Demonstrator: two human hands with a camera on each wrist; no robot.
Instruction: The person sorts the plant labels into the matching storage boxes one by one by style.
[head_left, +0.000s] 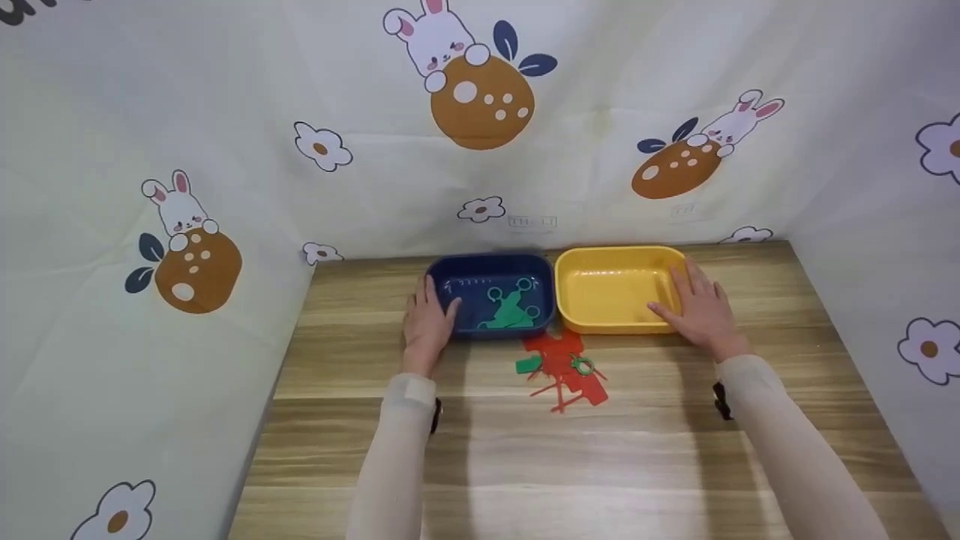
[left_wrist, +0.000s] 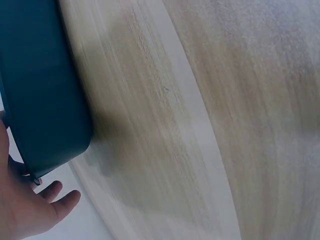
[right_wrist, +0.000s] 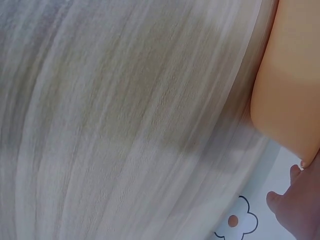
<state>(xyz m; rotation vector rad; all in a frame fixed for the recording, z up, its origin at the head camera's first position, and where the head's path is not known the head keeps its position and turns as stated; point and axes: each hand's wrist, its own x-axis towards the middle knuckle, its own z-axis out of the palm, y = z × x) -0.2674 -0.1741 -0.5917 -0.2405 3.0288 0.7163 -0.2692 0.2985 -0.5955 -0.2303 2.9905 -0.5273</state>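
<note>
A dark blue plastic tray (head_left: pixel 491 264) and a yellow plastic tray (head_left: pixel 619 289) stand side by side near the back of the table. My left hand (head_left: pixel 429 324) grips the blue one by its left rim, thumb over the inside and fingers along the outer wall. At the far right rim of the yellow tray, my right hand (head_left: pixel 703 313) holds on in the same way. Flat green pieces with ring ends (head_left: pixel 511 309) lie inside the blue tray; the yellow tray has nothing in it. Both wrist views show the tray sides, with fingertips past their corners.
Just in front of the trays lies a loose pile of flat red pieces (head_left: pixel 559 356) and thin red sticks. Among them are a green tag (head_left: pixel 528 364) and a green ring (head_left: pixel 583 365). A rabbit-printed cloth (head_left: pixel 390 195) hangs behind and at both sides of the wooden table (head_left: pixel 570 472).
</note>
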